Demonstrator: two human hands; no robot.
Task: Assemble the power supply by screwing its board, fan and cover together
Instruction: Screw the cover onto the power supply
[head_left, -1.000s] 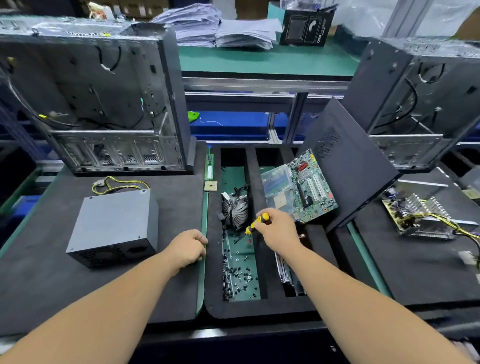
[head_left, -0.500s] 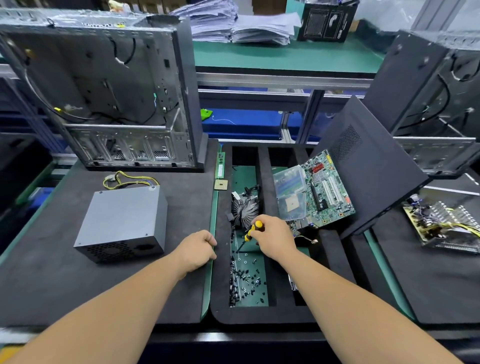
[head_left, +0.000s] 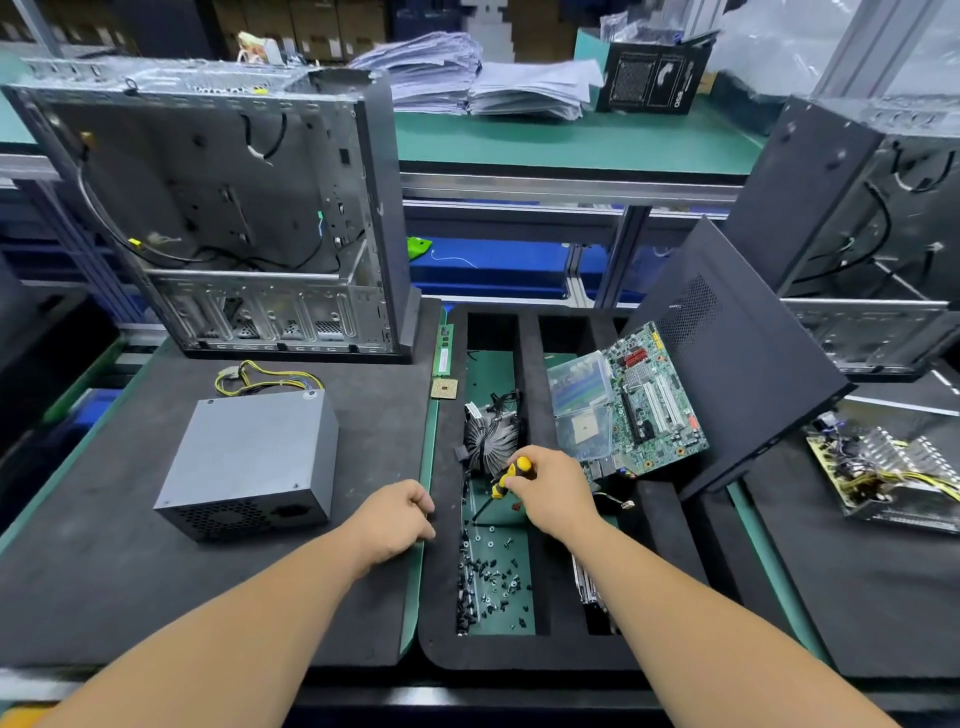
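A closed grey power supply (head_left: 249, 462) lies on the black foam mat at left, its yellow and black cables (head_left: 265, 379) coiled behind it. My right hand (head_left: 550, 491) grips a yellow and black screwdriver (head_left: 506, 480), whose tip points down into the green tray slot near several loose black screws (head_left: 493, 577). My left hand (head_left: 397, 519) rests loosely curled on the mat edge and holds nothing. A round heatsink fan (head_left: 488, 441) lies in the slot just beyond the screwdriver. An open power supply board (head_left: 883, 475) with heatsinks sits at far right.
An open computer case (head_left: 223, 208) stands at back left, another case (head_left: 872, 218) at back right. A green motherboard (head_left: 644, 405) leans on a black side panel (head_left: 737, 364). A RAM stick (head_left: 443, 349) and a CPU chip (head_left: 444, 388) lie by the foam tray (head_left: 530, 649).
My right hand has lowered the screwdriver from the fan toward the screws. The camera has tilted, so everything sits a little lower in view. My left hand stays put.
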